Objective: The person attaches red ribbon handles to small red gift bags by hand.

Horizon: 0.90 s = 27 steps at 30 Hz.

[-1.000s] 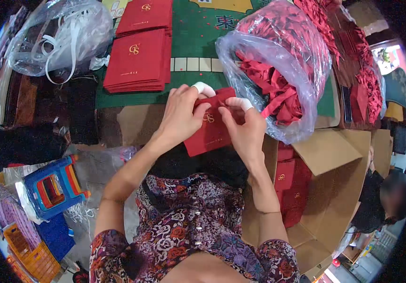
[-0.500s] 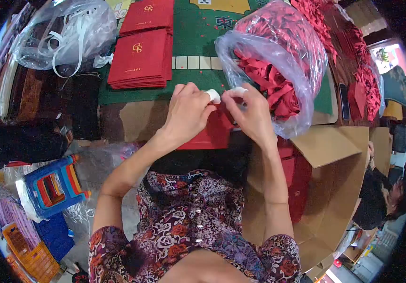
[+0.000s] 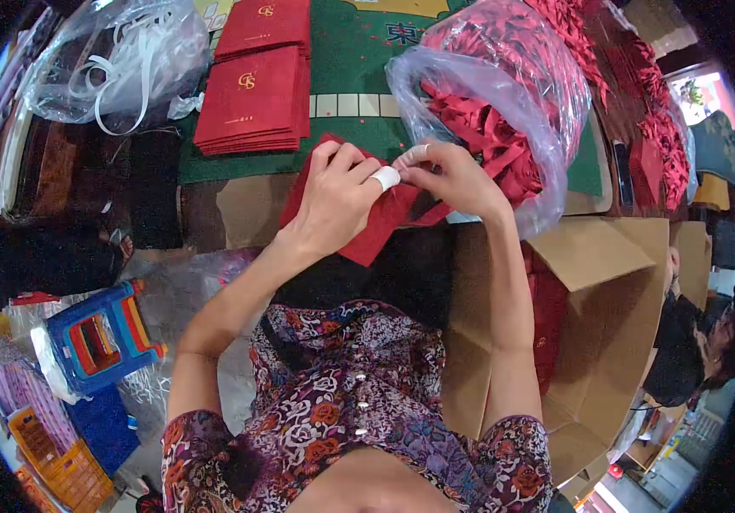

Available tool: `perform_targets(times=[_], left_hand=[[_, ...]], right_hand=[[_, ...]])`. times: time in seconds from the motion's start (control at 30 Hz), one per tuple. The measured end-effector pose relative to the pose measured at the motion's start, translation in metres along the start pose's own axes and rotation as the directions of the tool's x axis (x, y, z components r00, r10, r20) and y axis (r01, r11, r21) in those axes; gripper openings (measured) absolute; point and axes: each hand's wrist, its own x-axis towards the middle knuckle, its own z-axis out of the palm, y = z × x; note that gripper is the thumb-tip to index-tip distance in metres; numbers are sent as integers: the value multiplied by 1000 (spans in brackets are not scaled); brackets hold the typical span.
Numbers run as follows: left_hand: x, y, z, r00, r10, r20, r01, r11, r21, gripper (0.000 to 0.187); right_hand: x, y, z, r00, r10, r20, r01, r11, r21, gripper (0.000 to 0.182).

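Observation:
A flat red piece [image 3: 366, 242] lies tilted at the near edge of the green-topped table, under my hands. My left hand [image 3: 338, 188] is closed on it, its thumb and index finger pinched together, with white tape round one finger. My right hand [image 3: 453, 178], also with a taped finger, pinches at the piece's right corner, where a red ribbon end seems to show; the fingertips of both hands nearly touch. Stacked red pouches with gold print [image 3: 252, 101] lie beyond my left hand. Just past my right hand, a clear bag [image 3: 547, 94] holds many red ribbons.
A plastic bag with white straps [image 3: 120, 64] is at the upper left. An open cardboard box [image 3: 611, 316] with red items inside stands at my right. Blue stools [image 3: 98, 338] and an orange crate [image 3: 64, 462] are at the lower left. Another person [image 3: 692, 342] is at the far right.
The red piece has turned and now shows more to the left, under my left hand. My right hand has shifted slightly, and its fingertips have come closer to the left ones.

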Motion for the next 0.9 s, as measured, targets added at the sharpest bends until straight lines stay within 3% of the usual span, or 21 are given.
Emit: perform_targets(times=[0.03, 0.1, 0.23, 0.43, 0.5, 0.53, 0.63, 0.7, 0.9], left_hand=[[1, -2, -1, 1000, 4, -9, -4, 1000, -2, 18], [2, -4, -3, 1000, 13, 7, -13, 1000, 15, 18], [5, -8, 6, 999, 35, -14, -35, 999, -8, 18], [3, -10, 9, 1000, 20, 7, -20, 1000, -19, 17], [7, -11, 9, 999, -34, -11, 33, 997, -71, 19], [7, -11, 8, 999, -36, -10, 35, 997, -69, 19], [7, -11, 6, 995, -101, -5, 99, 982, -160, 20], [6, -9, 6, 994, -97, 52, 106, 972, -209, 22], [6, -3, 4, 983, -174, 56, 183, 955, -233, 20]], right_hand=[[0, 0, 0, 1000, 1, 0, -1, 1000, 2, 16], [1, -3, 1, 997, 67, 37, -76, 941, 329, 21], [3, 9, 1, 987, 119, 105, -151, 910, 385, 19], [12, 17, 1, 991, 4, 133, -65, 889, 453, 20], [15, 14, 3, 978, 153, 145, -206, 835, 510, 19], [16, 14, 7, 977, 152, 147, -206, 835, 511, 19], [18, 14, 15, 977, 195, 89, -213, 822, 528, 21], [20, 15, 15, 944, 326, -44, -276, 859, 430, 24], [22, 23, 6, 899, 355, -258, -218, 870, 442, 26]])
